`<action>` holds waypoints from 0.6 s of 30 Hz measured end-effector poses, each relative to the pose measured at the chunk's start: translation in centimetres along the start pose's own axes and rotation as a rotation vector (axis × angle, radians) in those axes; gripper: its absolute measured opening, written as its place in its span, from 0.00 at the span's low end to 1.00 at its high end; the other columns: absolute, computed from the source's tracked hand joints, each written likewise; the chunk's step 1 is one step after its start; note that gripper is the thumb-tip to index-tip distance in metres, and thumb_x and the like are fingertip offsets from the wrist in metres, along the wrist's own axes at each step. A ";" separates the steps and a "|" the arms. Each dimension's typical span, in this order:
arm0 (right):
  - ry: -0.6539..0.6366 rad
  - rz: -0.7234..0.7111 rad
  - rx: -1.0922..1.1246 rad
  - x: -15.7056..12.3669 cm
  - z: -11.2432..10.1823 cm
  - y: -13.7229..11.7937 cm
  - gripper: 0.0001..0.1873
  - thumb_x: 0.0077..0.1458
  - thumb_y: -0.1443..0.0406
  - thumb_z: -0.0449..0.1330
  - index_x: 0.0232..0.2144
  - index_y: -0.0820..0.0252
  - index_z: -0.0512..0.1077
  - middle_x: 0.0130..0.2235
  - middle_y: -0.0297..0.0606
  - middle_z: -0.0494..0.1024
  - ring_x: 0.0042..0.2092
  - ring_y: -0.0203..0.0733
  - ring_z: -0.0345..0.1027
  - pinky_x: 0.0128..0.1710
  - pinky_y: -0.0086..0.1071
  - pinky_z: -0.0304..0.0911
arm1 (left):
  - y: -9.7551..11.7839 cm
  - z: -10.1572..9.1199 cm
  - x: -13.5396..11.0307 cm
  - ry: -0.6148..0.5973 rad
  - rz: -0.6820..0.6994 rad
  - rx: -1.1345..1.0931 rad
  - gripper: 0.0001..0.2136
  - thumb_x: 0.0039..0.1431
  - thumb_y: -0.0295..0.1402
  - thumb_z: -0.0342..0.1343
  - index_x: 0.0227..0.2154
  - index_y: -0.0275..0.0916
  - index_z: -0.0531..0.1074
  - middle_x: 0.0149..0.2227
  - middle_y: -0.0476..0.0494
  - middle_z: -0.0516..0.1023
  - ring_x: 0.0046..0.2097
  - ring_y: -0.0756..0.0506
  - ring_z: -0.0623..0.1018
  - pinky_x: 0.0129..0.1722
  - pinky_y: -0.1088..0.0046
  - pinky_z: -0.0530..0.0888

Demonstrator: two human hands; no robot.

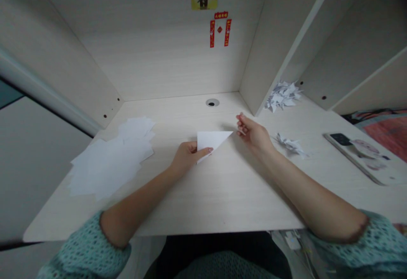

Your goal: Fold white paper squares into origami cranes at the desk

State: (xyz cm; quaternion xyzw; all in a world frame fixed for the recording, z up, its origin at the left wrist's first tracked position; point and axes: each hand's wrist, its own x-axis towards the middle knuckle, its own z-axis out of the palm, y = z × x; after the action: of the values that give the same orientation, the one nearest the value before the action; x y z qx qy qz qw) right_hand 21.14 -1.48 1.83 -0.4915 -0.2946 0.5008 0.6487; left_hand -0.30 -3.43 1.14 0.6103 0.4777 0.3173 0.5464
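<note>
A white sheet of paper (pixel 210 140), folded to a triangle, is pinched in my left hand (pixel 187 155), with the thumb across its front. Its sharp corner points right. Just beyond that corner, my right hand (pixel 252 132) is raised a little over the desk with its fingers curled in. Whether a small scrap sits in those fingers I cannot make out. A spread pile of white paper sheets (pixel 111 160) lies to the left of my left hand. Right of my right wrist is a small heap of folded paper pieces (pixel 290 144).
The desk (pixel 190 205) has a cable hole (pixel 212 102) near its back panel. Behind the upright divider (pixel 286 37) sits a bigger heap of folded paper pieces (pixel 282 96). A phone (pixel 365 158) lies at the right. Red stickers (pixel 220 29) are on the back panel.
</note>
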 end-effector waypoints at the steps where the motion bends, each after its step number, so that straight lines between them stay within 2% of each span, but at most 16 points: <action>1: 0.048 -0.053 0.003 0.5 -0.4 -0.3 0.14 0.40 0.54 0.66 0.27 0.57 0.75 0.26 0.31 0.71 0.25 0.32 0.60 0.26 0.29 0.55 | -0.1 0.1 0.0 0.004 0.000 -0.002 0.16 0.45 0.46 0.61 0.26 0.36 0.78 0.24 0.45 0.77 0.22 0.50 0.70 0.19 0.78 0.59; 3: 0.116 -0.128 -0.016 0.7 -0.6 -0.6 0.15 0.41 0.52 0.65 0.27 0.56 0.74 0.27 0.32 0.72 0.25 0.31 0.61 0.25 0.28 0.56 | -0.2 0.2 -0.1 0.028 0.000 -0.011 0.17 0.45 0.47 0.61 0.26 0.36 0.78 0.24 0.45 0.77 0.22 0.50 0.70 0.20 0.77 0.60; 4: 0.100 -0.127 -0.029 0.5 -0.5 -0.6 0.17 0.41 0.51 0.65 0.28 0.57 0.74 0.28 0.33 0.72 0.25 0.32 0.61 0.25 0.29 0.56 | -0.3 0.2 0.0 0.044 0.003 -0.011 0.17 0.45 0.47 0.61 0.26 0.36 0.77 0.24 0.45 0.77 0.22 0.50 0.70 0.20 0.77 0.60; 6: 0.047 -0.118 -0.036 -0.3 0.3 -0.3 0.19 0.42 0.50 0.64 0.30 0.58 0.75 0.29 0.34 0.73 0.25 0.32 0.61 0.25 0.29 0.56 | -0.3 0.2 0.0 0.084 0.020 -0.012 0.17 0.44 0.47 0.61 0.25 0.35 0.77 0.23 0.46 0.76 0.22 0.50 0.70 0.20 0.77 0.60; 9: -0.128 -0.053 -0.068 -2.0 1.5 0.4 0.23 0.45 0.46 0.60 0.33 0.59 0.77 0.30 0.36 0.74 0.26 0.32 0.62 0.25 0.29 0.56 | -0.1 0.1 0.1 0.133 0.063 -0.029 0.17 0.44 0.47 0.61 0.25 0.35 0.77 0.23 0.47 0.76 0.23 0.50 0.70 0.21 0.77 0.61; 11: -0.259 -0.039 -0.181 -2.8 2.0 0.8 0.20 0.42 0.49 0.64 0.26 0.61 0.77 0.28 0.36 0.74 0.27 0.33 0.61 0.26 0.29 0.56 | -0.1 0.1 0.1 0.148 0.087 -0.050 0.16 0.45 0.46 0.61 0.26 0.35 0.77 0.24 0.47 0.76 0.24 0.50 0.70 0.22 0.76 0.62; 13: -0.363 -0.031 -0.266 -3.4 2.3 1.0 0.17 0.41 0.52 0.66 0.25 0.60 0.77 0.26 0.36 0.74 0.27 0.34 0.60 0.27 0.30 0.55 | 0.0 0.1 0.0 0.143 0.096 -0.071 0.16 0.46 0.46 0.61 0.28 0.35 0.77 0.25 0.46 0.77 0.25 0.49 0.71 0.24 0.75 0.64; 15: -0.395 -0.064 -0.329 -3.8 2.4 1.1 0.16 0.42 0.53 0.65 0.21 0.60 0.76 0.23 0.34 0.72 0.26 0.34 0.59 0.28 0.30 0.54 | 0.0 0.2 0.0 0.118 0.090 -0.090 0.16 0.47 0.45 0.60 0.30 0.35 0.77 0.28 0.45 0.78 0.27 0.48 0.73 0.25 0.75 0.65; 18: -0.376 -0.116 -0.363 -4.3 2.6 1.0 0.17 0.43 0.53 0.64 0.17 0.60 0.73 0.19 0.31 0.68 0.25 0.34 0.57 0.27 0.30 0.52 | -0.2 0.4 -0.1 0.081 0.088 -0.099 0.15 0.47 0.44 0.60 0.31 0.36 0.77 0.30 0.44 0.79 0.29 0.47 0.74 0.28 0.74 0.67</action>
State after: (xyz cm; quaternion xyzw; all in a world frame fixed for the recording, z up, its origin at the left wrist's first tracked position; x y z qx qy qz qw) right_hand 17.13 -4.58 2.29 -0.4805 -0.5224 0.4844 0.5115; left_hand 0.04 -3.67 0.89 0.5898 0.4559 0.3888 0.5415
